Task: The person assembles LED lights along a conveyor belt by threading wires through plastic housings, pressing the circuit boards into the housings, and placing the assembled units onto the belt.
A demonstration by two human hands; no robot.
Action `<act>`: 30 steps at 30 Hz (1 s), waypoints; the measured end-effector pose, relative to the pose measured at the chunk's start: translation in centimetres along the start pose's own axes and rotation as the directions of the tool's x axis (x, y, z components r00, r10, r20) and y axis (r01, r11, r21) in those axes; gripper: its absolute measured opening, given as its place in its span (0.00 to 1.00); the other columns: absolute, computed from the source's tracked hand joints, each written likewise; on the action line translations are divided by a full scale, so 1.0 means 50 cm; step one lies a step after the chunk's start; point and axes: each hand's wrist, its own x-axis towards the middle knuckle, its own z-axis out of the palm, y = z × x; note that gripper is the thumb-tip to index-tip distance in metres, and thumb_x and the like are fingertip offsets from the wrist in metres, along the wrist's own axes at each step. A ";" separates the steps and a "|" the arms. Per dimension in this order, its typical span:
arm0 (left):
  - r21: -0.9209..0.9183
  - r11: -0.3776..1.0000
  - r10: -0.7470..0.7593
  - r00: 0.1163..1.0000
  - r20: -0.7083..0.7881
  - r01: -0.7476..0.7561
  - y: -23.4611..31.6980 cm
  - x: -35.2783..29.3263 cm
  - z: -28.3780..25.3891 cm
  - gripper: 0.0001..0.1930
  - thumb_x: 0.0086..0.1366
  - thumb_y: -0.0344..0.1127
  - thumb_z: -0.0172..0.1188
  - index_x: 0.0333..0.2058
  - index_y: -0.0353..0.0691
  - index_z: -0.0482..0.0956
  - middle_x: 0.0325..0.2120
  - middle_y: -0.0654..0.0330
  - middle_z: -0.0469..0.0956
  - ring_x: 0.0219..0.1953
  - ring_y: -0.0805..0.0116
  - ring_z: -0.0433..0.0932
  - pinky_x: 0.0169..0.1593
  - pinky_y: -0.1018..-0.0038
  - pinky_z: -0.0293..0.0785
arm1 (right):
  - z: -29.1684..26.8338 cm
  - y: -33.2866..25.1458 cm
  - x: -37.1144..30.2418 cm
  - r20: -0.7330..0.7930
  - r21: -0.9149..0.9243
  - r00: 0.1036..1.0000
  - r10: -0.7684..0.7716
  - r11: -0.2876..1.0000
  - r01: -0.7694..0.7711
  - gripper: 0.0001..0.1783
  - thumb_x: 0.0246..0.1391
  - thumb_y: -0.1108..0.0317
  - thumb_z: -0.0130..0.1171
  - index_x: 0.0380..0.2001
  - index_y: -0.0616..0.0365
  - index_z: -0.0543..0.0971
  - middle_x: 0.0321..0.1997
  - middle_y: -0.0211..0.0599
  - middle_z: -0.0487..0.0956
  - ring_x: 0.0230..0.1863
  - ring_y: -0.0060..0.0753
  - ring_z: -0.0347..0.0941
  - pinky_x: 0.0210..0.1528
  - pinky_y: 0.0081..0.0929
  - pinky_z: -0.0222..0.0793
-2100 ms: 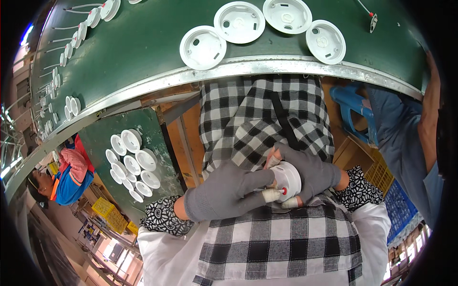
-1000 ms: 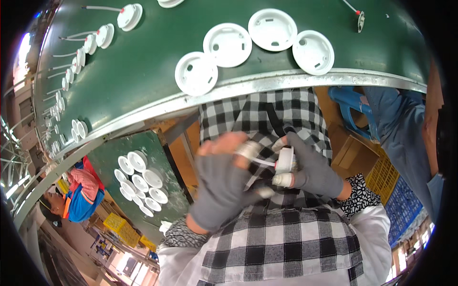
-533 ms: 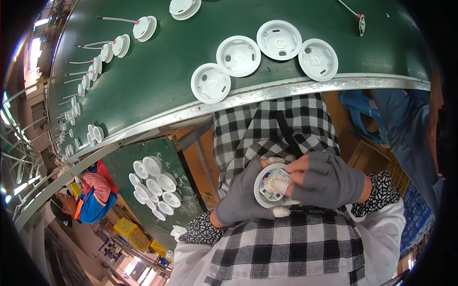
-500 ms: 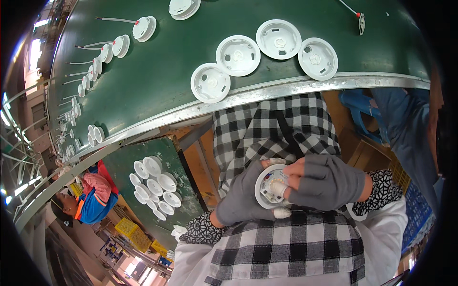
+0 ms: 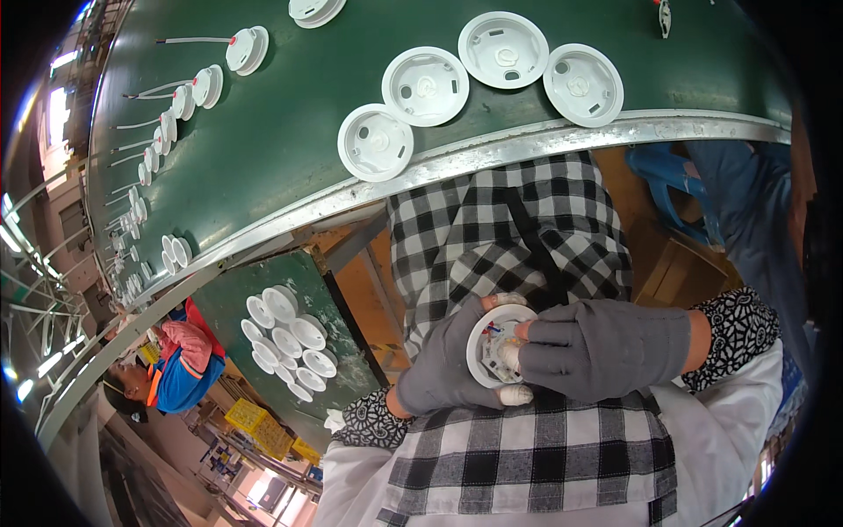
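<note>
While the person sits below the edge of the green counter [image 5: 290, 132], both gloved hands meet over the lap, which is covered by a black-and-white checked apron [image 5: 518, 220]. The left hand [image 5: 443, 364], in a grey fingerless glove, is clenched around the rim of a round white housing [image 5: 490, 350], cupping it from the left and below with taped fingertips showing at the top and bottom of the rim. The housing faces upward, so its open interior with small components is visible. The right hand [image 5: 606, 347], also in a grey fingerless glove, reaches in from the right; its taped fingertips press into the housing interior, and its grip is closed on the part inside, though the exact item pinched is too small to tell.

On the counter, four round white covers [image 5: 426, 85] lie side by side near the metal edge strip. Further white parts with leads [image 5: 237, 48] line the counter to the left. A lower green shelf [image 5: 255, 272] carries stacked white discs [image 5: 290, 338]. Another person in a blue and pink top [image 5: 180, 369] is at lower left.
</note>
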 end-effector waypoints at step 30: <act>-0.151 0.988 -0.045 0.992 -0.120 0.027 0.007 0.001 0.001 0.18 0.63 0.29 0.48 0.51 0.31 0.68 0.38 0.50 0.78 0.41 0.64 0.79 0.47 0.73 0.72 | 0.019 0.005 -0.003 -0.117 0.081 0.824 0.554 0.832 -0.548 0.21 0.46 0.56 0.63 0.42 0.55 0.74 0.39 0.36 0.70 0.43 0.38 0.71 0.43 0.37 0.68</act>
